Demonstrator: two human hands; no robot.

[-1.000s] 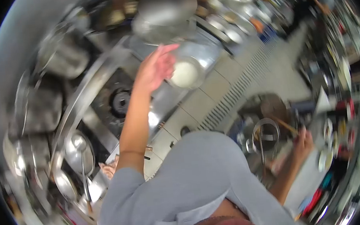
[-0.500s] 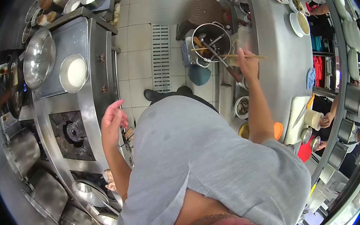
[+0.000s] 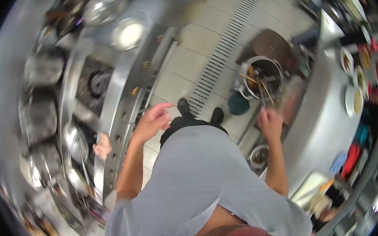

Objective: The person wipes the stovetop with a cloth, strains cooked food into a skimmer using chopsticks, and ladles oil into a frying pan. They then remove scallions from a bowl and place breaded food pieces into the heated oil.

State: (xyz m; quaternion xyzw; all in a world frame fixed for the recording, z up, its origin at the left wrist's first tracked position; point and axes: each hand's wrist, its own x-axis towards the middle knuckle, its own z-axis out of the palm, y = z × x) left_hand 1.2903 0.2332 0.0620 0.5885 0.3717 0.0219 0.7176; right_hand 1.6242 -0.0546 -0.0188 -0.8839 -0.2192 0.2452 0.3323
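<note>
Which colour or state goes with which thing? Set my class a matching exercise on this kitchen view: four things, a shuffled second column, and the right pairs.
1. Left hand
2. Pot
3. Drain
4. Shirt

A. grey
B. long and slatted
C. empty, fingers loosely bent
D. holding utensils

Pairs: 1-C, 2-D, 3-B, 4-A

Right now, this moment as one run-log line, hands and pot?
left hand: open, nothing visibly held | right hand: curled by wooden stick, grip unclear | pot: utensils inside
</note>
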